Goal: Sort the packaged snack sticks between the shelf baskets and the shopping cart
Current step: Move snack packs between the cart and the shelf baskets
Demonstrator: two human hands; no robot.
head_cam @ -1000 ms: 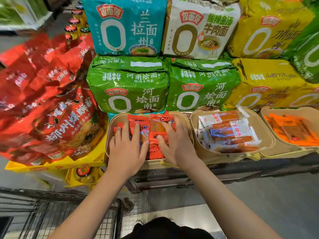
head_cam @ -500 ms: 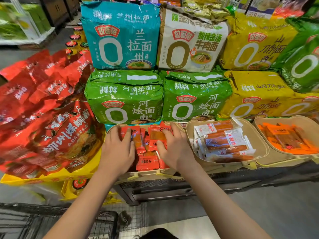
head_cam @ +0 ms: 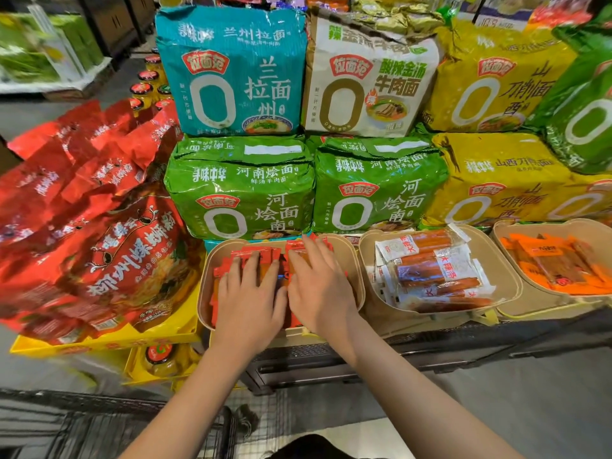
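Both hands flat, fingers spread: left hand point(head_cam: 246, 301), right hand point(head_cam: 319, 288) pressing red snack sticks point(head_cam: 265, 255) in basket point(head_cam: 347, 260).

teal noodle bag point(head_cam: 231, 71) "兰州拉面", green bag point(head_cam: 241, 190) "河南烩面"

Red snack sticks point(head_cam: 251, 256), tan basket point(head_cam: 352, 260)

**Hands flatten, packets squared up**

Left hand point(head_cam: 246, 301) and right hand point(head_cam: 319, 286) now side by side, nearly touching, fingers spread flat over the red snack packets point(head_cam: 261, 255); a second ago apart, right fingers curled on a packet. Packets in the left basket point(head_cam: 347, 256) lie straighter, less jumbled. Head has dropped closer; less of the cart point(head_cam: 99, 429) shows.
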